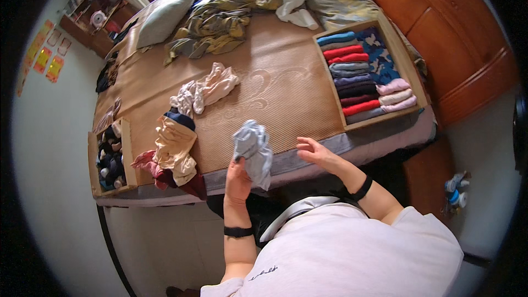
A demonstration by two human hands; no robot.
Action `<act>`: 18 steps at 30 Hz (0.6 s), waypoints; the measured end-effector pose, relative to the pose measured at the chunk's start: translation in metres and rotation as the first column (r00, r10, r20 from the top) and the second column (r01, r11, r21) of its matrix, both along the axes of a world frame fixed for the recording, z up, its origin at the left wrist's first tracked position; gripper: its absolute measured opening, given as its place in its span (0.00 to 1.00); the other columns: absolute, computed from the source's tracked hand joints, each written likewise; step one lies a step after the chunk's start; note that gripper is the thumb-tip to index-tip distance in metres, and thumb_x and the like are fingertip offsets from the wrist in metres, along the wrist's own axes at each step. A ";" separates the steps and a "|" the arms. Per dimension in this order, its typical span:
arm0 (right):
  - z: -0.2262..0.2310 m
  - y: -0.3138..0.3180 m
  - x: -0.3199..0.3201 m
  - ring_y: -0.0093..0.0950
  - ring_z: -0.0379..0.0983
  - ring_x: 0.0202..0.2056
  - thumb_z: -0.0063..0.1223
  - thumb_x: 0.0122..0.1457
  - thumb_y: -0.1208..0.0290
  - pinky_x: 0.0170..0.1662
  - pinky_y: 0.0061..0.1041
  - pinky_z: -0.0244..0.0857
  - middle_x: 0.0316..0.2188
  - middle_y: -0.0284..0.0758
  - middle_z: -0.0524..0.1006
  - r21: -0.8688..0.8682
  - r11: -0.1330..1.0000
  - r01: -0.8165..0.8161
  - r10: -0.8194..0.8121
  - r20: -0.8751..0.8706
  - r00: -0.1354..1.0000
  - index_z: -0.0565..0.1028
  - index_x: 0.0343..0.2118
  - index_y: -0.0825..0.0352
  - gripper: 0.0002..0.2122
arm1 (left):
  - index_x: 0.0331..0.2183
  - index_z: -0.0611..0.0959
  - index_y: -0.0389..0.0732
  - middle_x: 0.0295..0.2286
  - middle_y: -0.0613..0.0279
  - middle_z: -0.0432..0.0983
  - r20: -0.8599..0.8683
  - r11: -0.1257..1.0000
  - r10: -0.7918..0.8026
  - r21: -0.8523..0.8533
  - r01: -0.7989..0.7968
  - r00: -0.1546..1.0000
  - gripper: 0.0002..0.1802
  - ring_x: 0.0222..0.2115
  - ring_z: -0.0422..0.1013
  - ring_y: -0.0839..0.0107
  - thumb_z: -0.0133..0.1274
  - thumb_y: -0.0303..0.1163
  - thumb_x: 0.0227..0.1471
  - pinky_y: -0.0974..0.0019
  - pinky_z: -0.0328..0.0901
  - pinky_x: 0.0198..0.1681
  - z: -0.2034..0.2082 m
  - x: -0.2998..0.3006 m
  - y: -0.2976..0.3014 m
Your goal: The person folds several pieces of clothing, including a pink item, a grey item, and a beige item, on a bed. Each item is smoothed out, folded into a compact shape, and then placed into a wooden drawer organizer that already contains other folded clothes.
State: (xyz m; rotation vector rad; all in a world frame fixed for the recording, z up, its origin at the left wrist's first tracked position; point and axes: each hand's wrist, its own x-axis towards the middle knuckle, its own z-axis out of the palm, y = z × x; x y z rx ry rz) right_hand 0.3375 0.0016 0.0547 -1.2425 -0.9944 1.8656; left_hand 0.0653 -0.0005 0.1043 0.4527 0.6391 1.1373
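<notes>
A crumpled light blue-grey cloth garment (254, 151) hangs from my left hand (237, 182), which grips its left side above the bed's front edge. What kind of garment it is, I cannot make out. To its right, my right hand (314, 151) is held apart from it, fingers spread and nothing in them. Left of the garment lies a loose pile of beige clothing (175, 146) with dark blue and dark red pieces. Just behind that pile are crumpled pale pink clothes (212, 87).
An open wooden drawer box (336, 96) with rows of folded clothes sits on the bed's right. A smaller wooden box (127, 157) of dark, balled items stands far left. Rumpled yellow-grey bedding (220, 19) and a grey pillow (162, 23) lie behind; a wooden headboard (440, 27) rises on the right.
</notes>
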 end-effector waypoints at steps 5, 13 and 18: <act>0.022 0.005 -0.005 0.26 0.70 0.49 0.56 0.60 0.61 0.51 0.32 0.65 0.48 0.32 0.74 -0.355 0.933 0.064 -0.208 -0.386 0.899 0.64 0.58 0.59 0.24 | 0.47 0.74 0.41 0.43 0.61 0.75 -0.041 0.993 -0.111 -0.037 0.110 0.993 0.17 0.46 0.72 0.66 0.53 0.35 0.57 0.57 0.69 0.49 -0.012 0.034 -0.012; 0.037 0.027 0.022 0.25 0.74 0.35 0.44 0.53 0.83 0.41 0.26 0.71 0.39 0.30 0.74 -0.058 0.900 0.431 -0.396 -0.520 0.757 0.69 0.48 0.66 0.18 | 0.44 0.76 0.42 0.42 0.64 0.77 -0.202 0.974 0.221 -0.003 -0.226 0.954 0.11 0.42 0.74 0.70 0.50 0.34 0.60 0.63 0.71 0.43 0.013 -0.003 0.005; 0.032 0.033 0.033 0.20 0.69 0.37 0.46 0.53 0.79 0.37 0.20 0.64 0.38 0.31 0.72 -0.130 0.882 0.453 -0.463 -0.056 0.885 0.71 0.46 0.64 0.16 | 0.44 0.75 0.42 0.36 0.66 0.77 -0.346 0.994 -0.004 -0.106 -0.034 0.938 0.11 0.33 0.75 0.75 0.50 0.33 0.61 0.72 0.71 0.36 -0.006 -0.008 -0.001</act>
